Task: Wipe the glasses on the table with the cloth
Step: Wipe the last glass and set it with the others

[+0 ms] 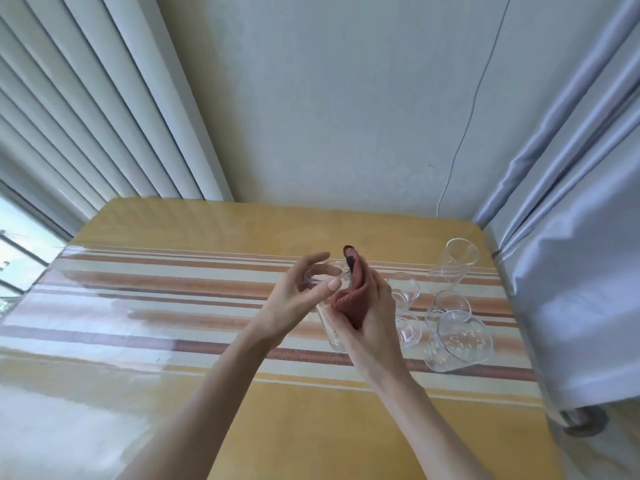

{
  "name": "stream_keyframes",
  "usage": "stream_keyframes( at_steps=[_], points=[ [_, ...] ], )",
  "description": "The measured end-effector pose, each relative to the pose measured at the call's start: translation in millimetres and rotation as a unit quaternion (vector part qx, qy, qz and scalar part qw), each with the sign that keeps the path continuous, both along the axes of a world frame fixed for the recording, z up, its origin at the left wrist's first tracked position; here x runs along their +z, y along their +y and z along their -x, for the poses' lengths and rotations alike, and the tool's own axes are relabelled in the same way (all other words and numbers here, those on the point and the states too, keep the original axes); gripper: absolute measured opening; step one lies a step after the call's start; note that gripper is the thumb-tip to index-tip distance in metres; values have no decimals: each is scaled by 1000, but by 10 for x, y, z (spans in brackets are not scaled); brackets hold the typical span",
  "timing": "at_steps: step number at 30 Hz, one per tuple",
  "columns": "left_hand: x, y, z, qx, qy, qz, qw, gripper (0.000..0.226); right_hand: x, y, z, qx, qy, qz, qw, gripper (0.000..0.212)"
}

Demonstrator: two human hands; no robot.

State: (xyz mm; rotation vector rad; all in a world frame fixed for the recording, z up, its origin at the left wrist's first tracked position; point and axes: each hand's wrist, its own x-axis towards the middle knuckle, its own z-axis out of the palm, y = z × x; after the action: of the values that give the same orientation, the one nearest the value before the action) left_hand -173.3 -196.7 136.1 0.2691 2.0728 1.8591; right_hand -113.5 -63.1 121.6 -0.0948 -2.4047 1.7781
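Holding a clear tumbler (329, 306) above the counter (173, 306), both hands working at mid-frame. Left hand (298, 299) has fingers spread around the rim, thumb pressed on the glass wall. Right hand (374, 306) is clamped on a folded reddish-brown cloth (351, 299), ribbed knit texture, pressing it against the tumbler's side. Counter surface is yellow with brown, orange and white stripes under a glossy transparent cover. Right of the hands, four more clear glasses stand on the stripes: tall cylinder (455, 268) at the far right, small rounded cup (403, 292) just beside the right hand, another rounded one (446, 306) behind a wide patterned tumbler (457, 341) nearest the edge. Grey curtain (571, 237) hangs right, white slatted blind (86, 116) left.
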Motion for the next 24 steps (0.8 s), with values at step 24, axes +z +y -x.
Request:
stream_keyframes(
  at_steps=[24],
  points=[
    [599,43,-312,22,56,97,993,86,250,285,-235,104,-73,228,965,56]
  ],
)
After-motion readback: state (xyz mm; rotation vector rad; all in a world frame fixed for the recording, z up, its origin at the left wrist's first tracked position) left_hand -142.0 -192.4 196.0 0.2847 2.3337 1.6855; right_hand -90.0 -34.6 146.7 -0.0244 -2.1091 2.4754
